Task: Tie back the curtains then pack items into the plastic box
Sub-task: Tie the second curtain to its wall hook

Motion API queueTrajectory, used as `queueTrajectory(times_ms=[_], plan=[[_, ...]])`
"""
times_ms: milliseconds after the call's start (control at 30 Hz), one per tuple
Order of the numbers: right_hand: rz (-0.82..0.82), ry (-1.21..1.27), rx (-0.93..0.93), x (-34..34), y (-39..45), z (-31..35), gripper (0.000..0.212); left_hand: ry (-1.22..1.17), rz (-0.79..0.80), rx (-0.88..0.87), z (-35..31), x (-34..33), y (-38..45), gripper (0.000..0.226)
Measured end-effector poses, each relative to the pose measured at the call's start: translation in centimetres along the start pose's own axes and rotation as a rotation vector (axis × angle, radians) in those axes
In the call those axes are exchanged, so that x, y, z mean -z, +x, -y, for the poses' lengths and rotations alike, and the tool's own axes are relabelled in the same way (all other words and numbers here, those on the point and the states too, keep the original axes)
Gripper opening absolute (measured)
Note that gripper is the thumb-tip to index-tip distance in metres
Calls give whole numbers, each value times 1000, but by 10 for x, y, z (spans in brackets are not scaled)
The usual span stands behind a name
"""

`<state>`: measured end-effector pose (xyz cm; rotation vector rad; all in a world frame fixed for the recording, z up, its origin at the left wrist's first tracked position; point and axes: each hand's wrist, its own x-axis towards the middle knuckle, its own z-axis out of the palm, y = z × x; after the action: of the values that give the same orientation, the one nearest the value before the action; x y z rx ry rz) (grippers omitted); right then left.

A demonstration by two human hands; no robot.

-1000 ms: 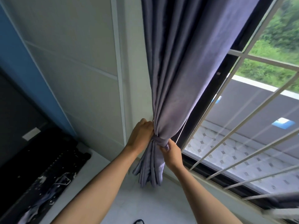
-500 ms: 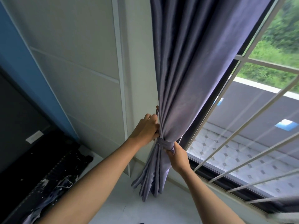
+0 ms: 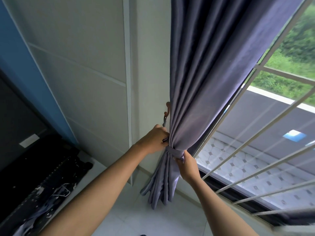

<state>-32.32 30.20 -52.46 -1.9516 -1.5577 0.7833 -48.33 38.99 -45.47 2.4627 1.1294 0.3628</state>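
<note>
Window: a large pane with a white metal grille (image 3: 265, 133) fills the right side, with grass and a grey roof outside.
Wall: a pale panelled wall (image 3: 81, 65) takes the left and middle, with a white vertical trim strip running down it and a blue strip at the far left.
Curtain: the grey-purple curtain (image 3: 213, 74) hangs between wall and window, gathered into a narrow bundle low down; its loose tail fans out below the gather, just above the white floor (image 3: 153, 222).
Dark furniture: a black unit (image 3: 34, 167) sits at lower left with scattered pale items on top, too blurred to name.
Left hand (image 3: 154, 142): its grip is closed on the left end of the tie-back band (image 3: 175, 152), pressed against the curtain's left edge; a thin loop rises from the fingers to the hook.
Right hand (image 3: 187, 166): its grip is closed on the band's right side, thumb on top, touching the gathered cloth from below.
Band: wraps around the curtain at its narrowest point, between the two hands.
Hook: a small brown wall hook (image 3: 167, 109) sits just above the left hand, beside the curtain's edge.
</note>
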Motion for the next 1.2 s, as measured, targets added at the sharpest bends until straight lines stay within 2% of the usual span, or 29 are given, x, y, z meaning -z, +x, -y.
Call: queueTrajectory(times_ms=[133,300,467,600,733,800,900,967,1067,1200], plan=[[1,-1,-8,4,1,1,17,-21,118,39,4,3,3,19],[-2,-19,-13,4,3,2,19,-138,169,64,9,10,9,13],[-33,-13,-23,1,1,3,20,-125,268,53,9,25,13,13],[-52,-13,-46,0,-1,3,25,-195,162,95,12,22,15,20],[-75,-18,-53,0,-5,1,26,-311,-128,89,10,14,4,18],[-71,-30,-56,-1,-7,0,25,-401,-214,129,6,15,-3,16],[-78,-29,-53,-3,-6,3,26,-475,-301,227,2,20,-13,34],[-77,-20,-43,-3,-7,5,26,-501,-321,231,4,25,-20,38],[-81,-26,-38,-4,-8,5,26,-434,-250,215,5,31,-33,36],[-78,-44,-48,-3,-10,4,20,-326,-208,174,10,20,-52,18]])
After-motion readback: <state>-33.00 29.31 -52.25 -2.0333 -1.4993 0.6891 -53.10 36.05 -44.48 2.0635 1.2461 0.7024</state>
